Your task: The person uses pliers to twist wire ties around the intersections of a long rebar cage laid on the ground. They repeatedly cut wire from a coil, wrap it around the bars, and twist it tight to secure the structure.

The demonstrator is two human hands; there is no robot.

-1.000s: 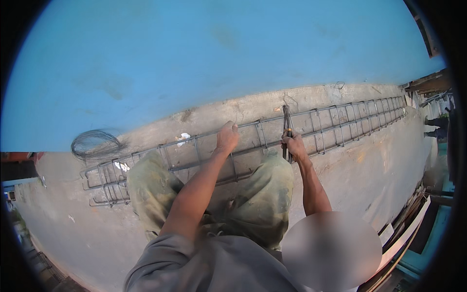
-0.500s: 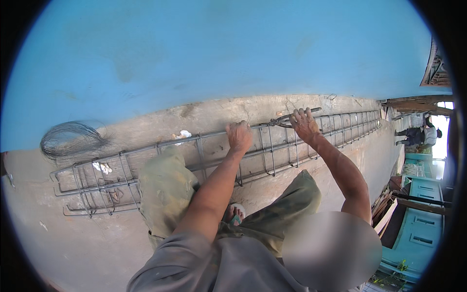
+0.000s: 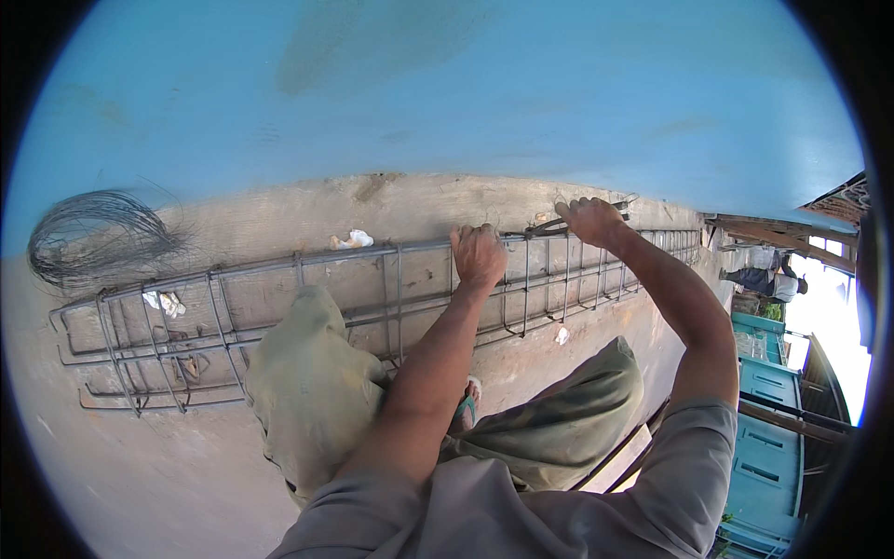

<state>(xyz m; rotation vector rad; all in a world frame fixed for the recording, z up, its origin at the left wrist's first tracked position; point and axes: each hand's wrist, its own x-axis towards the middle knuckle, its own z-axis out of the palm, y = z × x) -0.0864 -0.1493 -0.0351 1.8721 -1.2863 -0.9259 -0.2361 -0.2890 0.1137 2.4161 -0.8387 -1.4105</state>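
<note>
A long steel rebar cage (image 3: 526, 291), made of straight bars with square stirrups tied along them, lies in front of me along the foot of a blue wall. My left hand (image 3: 480, 256) is closed over its upper bar, near a stirrup. A thin wire end stands up by those fingers. Farther right, my right hand (image 3: 593, 222) grips dark metal pincers (image 3: 548, 227) just above the same bar. Their jaws point toward my left hand, while the handle ends stick out past the fingers. My palm hides the middle of the pincers.
A loose coil of thin tie wire (image 3: 98, 238) rests by the wall at left. Crumpled white scraps (image 3: 352, 239) lie by the cage. My knees (image 3: 312, 382) are close to it. At far right are another person (image 3: 768, 281), wooden planks and a turquoise building (image 3: 768, 424).
The view has shifted, with the cage and wire coil now farther left. My right hand has lifted the pincers slightly off the bar. My left hand stays at the upper bar.
</note>
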